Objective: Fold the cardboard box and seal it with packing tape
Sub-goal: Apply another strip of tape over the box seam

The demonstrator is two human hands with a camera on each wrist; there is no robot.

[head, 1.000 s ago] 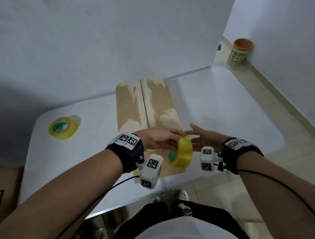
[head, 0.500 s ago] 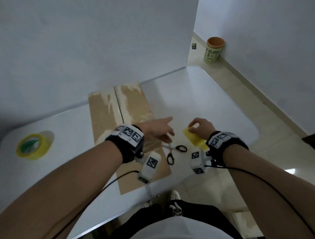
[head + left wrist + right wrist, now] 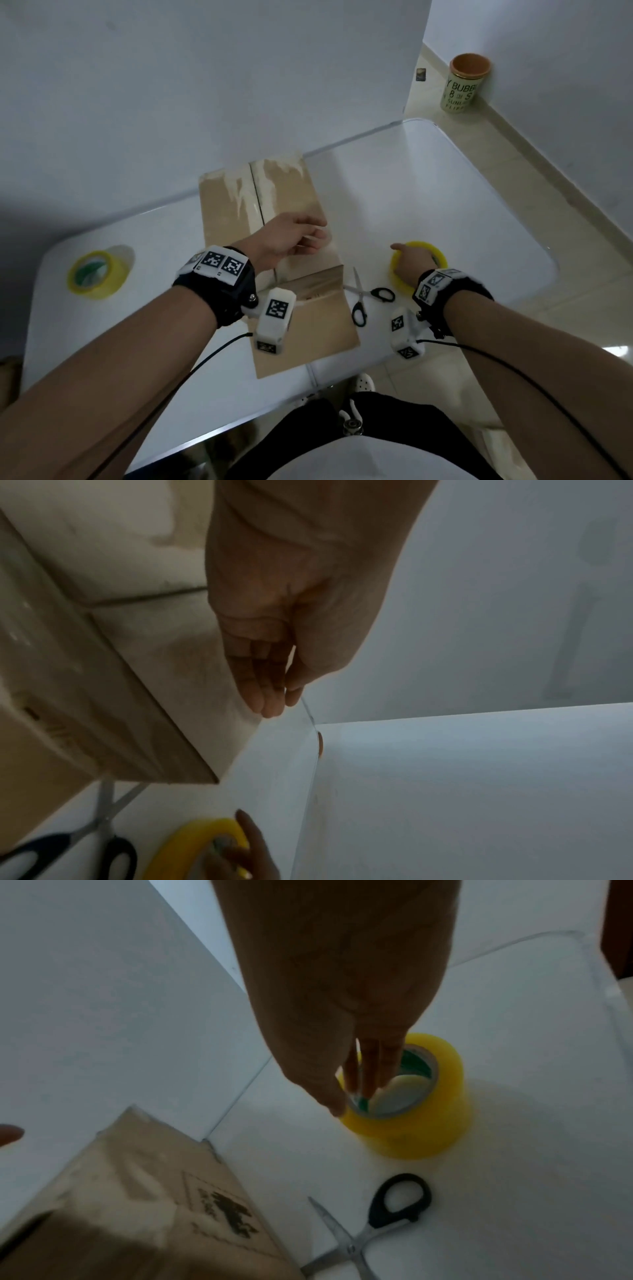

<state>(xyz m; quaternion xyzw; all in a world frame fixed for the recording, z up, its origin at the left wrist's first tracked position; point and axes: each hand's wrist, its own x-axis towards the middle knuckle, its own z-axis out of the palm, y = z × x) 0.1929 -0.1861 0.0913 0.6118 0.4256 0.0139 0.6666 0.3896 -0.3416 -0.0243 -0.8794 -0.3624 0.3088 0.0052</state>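
The brown cardboard box (image 3: 236, 205) stands mid-table with its top flaps folded down and meeting at a centre seam. My left hand (image 3: 317, 236) is over the box's right top edge, fingers straight and together (image 3: 270, 707); I cannot tell whether they touch the cardboard (image 3: 154, 656). A yellow packing tape roll (image 3: 436, 253) lies flat on the table to the right of the box. My right hand (image 3: 407, 260) holds it, fingers down in the core (image 3: 369, 1069) and thumb on the outer wall of the roll (image 3: 428, 1118).
Black-handled scissors (image 3: 366, 294) lie half open between the box and the tape roll. A second yellow tape roll (image 3: 97, 274) sits at the table's left. The white table (image 3: 428, 192) backs onto a wall. A green cup (image 3: 462, 82) stands on the floor at the far right.
The tape roll went from upright between both hands in front of the box to flat on the table at the right. My left hand let go and moved onto the box's right edge.
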